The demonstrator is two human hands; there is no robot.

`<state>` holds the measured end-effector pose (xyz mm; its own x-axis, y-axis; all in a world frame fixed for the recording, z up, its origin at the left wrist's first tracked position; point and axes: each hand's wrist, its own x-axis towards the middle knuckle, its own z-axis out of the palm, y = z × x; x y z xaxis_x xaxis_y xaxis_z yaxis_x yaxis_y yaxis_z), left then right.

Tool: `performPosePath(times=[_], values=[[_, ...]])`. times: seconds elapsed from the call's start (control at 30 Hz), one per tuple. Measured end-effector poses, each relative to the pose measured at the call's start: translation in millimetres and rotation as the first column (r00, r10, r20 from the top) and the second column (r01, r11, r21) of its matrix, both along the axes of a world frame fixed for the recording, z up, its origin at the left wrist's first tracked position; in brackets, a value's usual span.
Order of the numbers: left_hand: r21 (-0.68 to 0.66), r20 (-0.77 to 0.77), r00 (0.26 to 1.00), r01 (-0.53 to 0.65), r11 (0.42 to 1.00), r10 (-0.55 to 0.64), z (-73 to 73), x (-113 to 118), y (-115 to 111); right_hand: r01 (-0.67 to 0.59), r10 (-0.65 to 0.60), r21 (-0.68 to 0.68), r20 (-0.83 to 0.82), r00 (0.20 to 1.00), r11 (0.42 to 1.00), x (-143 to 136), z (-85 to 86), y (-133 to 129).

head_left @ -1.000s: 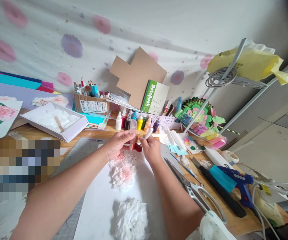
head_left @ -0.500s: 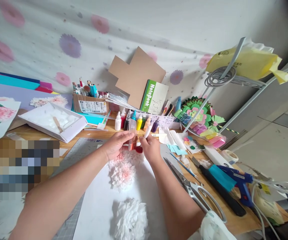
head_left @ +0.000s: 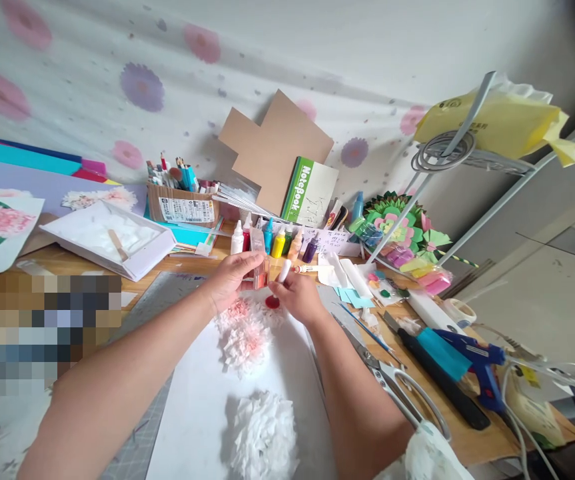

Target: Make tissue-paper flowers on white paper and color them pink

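My left hand (head_left: pixel 234 277) is closed on a small clear-lidded colour palette (head_left: pixel 261 272) with red and orange pans, held above the far end of the white board (head_left: pixel 192 407). Beside it, my right hand (head_left: pixel 297 293) grips a brush by its white handle (head_left: pixel 285 269); the red bristles (head_left: pixel 272 303) point down, just below the palette. Under the hands lie pink-tinted white paper flowers (head_left: pixel 247 340). A plain white ruffled flower (head_left: pixel 264 437) sits nearer on the board.
Paint bottles (head_left: pixel 278 244) stand behind my hands. Scissors (head_left: pixel 382 373), a black-handled knife (head_left: pixel 442 380) and a blue glue gun (head_left: pixel 484 363) lie right. A white tray (head_left: pixel 112 240) and brush box (head_left: pixel 182 205) are left; a metal rack (head_left: pixel 460 133) rises right.
The palette has tilted and shifted slightly left. My right hand has moved a little left and down with the brush, whose bristles now sit apart from the palette. The view has shifted slightly.
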<state>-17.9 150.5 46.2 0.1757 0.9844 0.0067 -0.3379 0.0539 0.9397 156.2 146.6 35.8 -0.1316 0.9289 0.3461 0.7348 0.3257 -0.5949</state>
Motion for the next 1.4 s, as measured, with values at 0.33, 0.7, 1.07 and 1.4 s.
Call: performPosePath(times=[0.33, 0.7, 1.07, 1.4], values=[[0.001, 0.054, 0.995, -0.089, 0.996, 0.088, 0.0, 0, 2, 0.02, -0.025, 0.029, 0.179, 0.984, 0.999, -3, 2.8, -5], [-0.013, 0.066, 0.992, -0.109, 0.994, 0.11, 0.4, 0, 2, -0.094, 0.095, -0.012, 0.093, 0.991, 0.995, -7, 2.6, -8], [-0.029, 0.063, 0.991, -0.12, 0.992, 0.122, -2.2, 0, 5, 0.106, -0.106, 0.012, 0.002, 0.994, 0.994, 3, -6.7, 5], [-0.042, 0.074, 0.989, -0.124, 0.991, 0.127, -0.2, 1, 4, 0.171, -0.169, 0.028, -0.059, 0.984, 0.985, 4, -9.9, 9]])
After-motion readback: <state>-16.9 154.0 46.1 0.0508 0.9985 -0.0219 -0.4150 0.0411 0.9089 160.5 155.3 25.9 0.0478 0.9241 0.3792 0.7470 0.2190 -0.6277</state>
